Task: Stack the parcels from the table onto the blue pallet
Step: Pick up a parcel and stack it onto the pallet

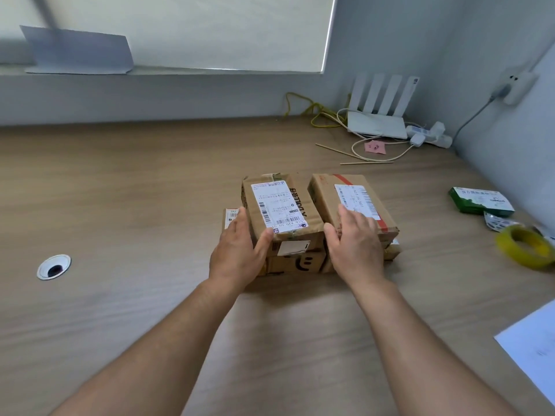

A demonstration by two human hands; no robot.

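Note:
Several brown cardboard parcels sit bunched in the middle of the wooden table [120,205]. The left top parcel [300,199] carries a white shipping label and lies on a parcel with a printed smile [297,262]. My left hand [237,250] presses straight fingers against its left side, thumb on its near top edge. The right top parcel [324,196] has a red tape stripe. My right hand [354,241] lies flat on it, thumb in the gap between the two top parcels. A small parcel [230,216] peeks out behind my left hand. No blue pallet is in view.
A yellow tape roll [524,246] and a green box [480,199] lie to the right. A white router [377,124], a power strip [429,135] and cables fill the back right corner. A cable hole [54,266] is at left; a paper sheet [534,346] at the right edge.

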